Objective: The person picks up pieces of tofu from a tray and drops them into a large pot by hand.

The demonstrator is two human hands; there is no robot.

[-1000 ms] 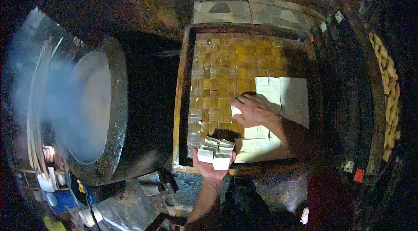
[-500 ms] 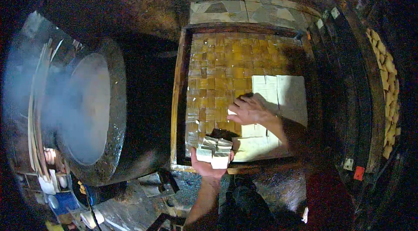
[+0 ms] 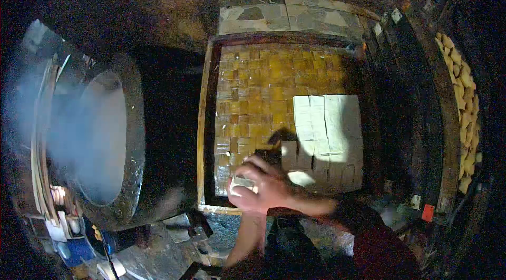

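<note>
"Blue-grey haze [image 3: 68, 122] hangs at nine o'clock in your view, over a big round vessel [image 3: 133, 132]. And your hands?"

"At six o'clock, your left hand [image 3: 245, 204] is cupped round a pale block [image 3: 243, 184]; anything else in that palm is hidden."

"Hidden by your right hand [image 3: 271, 187]?"

"Yes, it lies across your left with its fingers bent over the top. Whether they grip anything, I cannot tell."

"What's past them?"

"You have a woven tray [image 3: 263, 85] stretching up toward twelve. Inside it, between three and four o'clock, pale slabs [image 3: 337, 129] lie flat, side by side, some in shadow. Beyond the tray, tan pieces [image 3: 465, 114] run in a line far out at three."
</note>
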